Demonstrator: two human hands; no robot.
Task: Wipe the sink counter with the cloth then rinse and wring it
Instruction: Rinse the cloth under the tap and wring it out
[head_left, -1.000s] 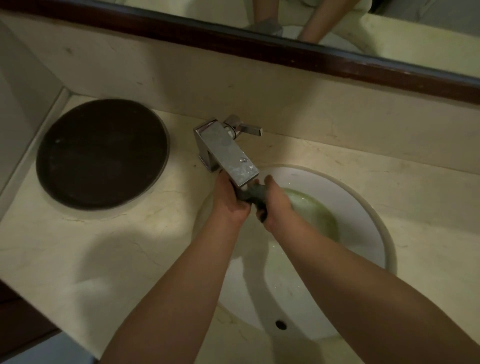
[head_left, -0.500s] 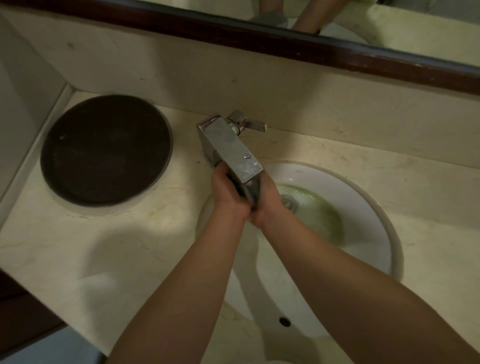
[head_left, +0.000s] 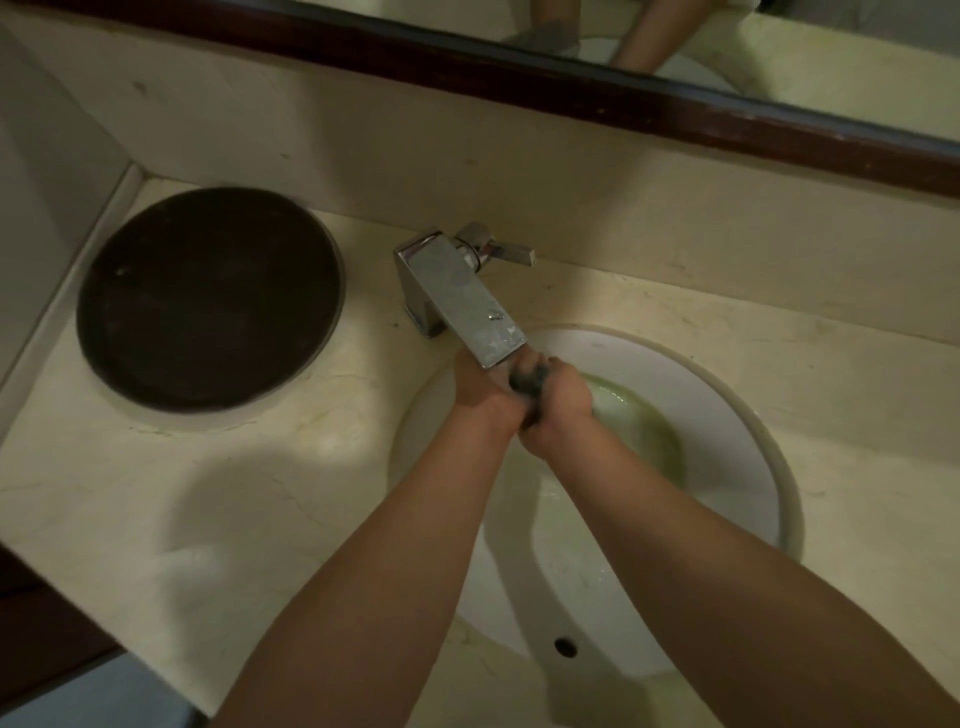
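Observation:
A small dark grey cloth (head_left: 529, 381) is bunched between both hands, just under the tip of the chrome faucet (head_left: 467, 306). My left hand (head_left: 480, 392) grips its left side and my right hand (head_left: 558, 410) grips its right side, pressed close together. Only a dark strip of cloth shows between the fingers. Both hands hang over the white round sink (head_left: 737, 415), whose bottom holds greenish water. The cream marble counter (head_left: 208, 493) surrounds the sink.
A dark round tray (head_left: 208, 299) lies on the counter at the back left. The faucet lever (head_left: 511, 253) points right. A mirror with a dark wooden frame (head_left: 519, 73) runs along the wall behind. The counter's front edge drops off at lower left.
My hands have stayed under the faucet tip and twisted around the cloth; the right hand has turned so more dark cloth shows between the two fists than half a second ago.

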